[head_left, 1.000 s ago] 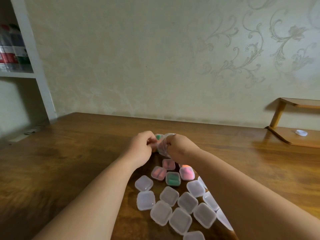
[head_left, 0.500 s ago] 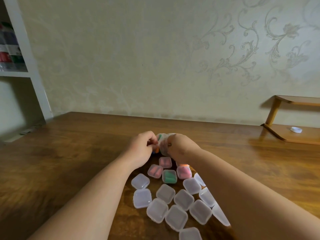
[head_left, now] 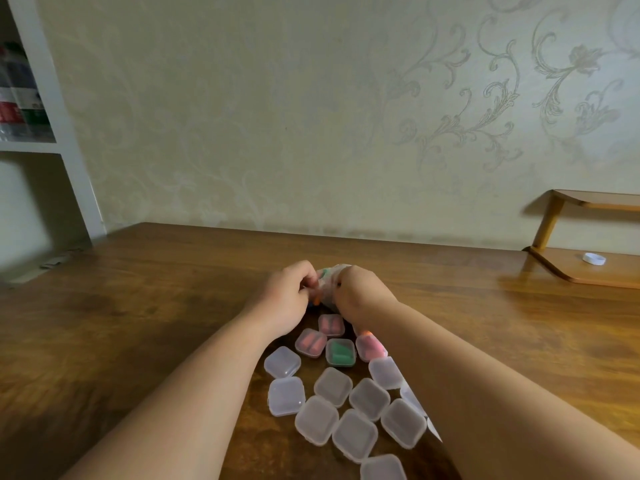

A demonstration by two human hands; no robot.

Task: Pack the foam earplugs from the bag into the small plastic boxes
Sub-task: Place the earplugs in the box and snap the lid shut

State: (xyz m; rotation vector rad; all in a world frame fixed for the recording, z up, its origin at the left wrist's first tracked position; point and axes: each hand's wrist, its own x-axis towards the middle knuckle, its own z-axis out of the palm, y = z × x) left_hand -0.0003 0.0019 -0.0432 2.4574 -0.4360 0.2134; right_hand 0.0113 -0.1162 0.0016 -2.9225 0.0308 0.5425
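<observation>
Holding coloured earplugs (head_left: 323, 272) (green, orange), the clear bag (head_left: 330, 289) is pinched by the left hand (head_left: 289, 297) and right hand (head_left: 363, 296), fingers (head_left: 304, 275) curled.

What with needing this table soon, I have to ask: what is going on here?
A person's left hand and right hand both grip a small clear plastic bag of coloured foam earplugs above the brown wooden table. Nearer the person, at least four small translucent square plastic boxes hold pink or green plugs. A cluster of empty-looking translucent boxes lies closer still.
</observation>
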